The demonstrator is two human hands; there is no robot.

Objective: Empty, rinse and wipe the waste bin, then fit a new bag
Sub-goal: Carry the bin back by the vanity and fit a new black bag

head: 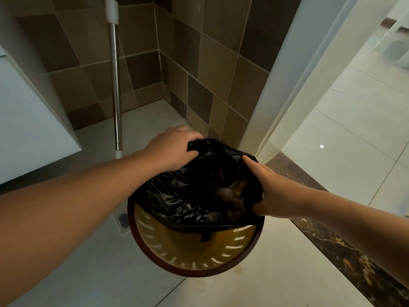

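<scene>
Gripping black bag [205,182] both sides: left hand [174,149]; right hand [274,191]; above bin [177,260]

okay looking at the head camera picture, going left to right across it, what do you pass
White cabinet → metal pole → left hand → black bag in the bin → right hand → white door frame → pale floor tiles.

Pretty tight spot: mop pole [116,89] stands far left of the bin [221,265], white cabinet [33,120] crowds the left, door frame [285,85] on the right. Open floor [93,269] near-left.
</scene>
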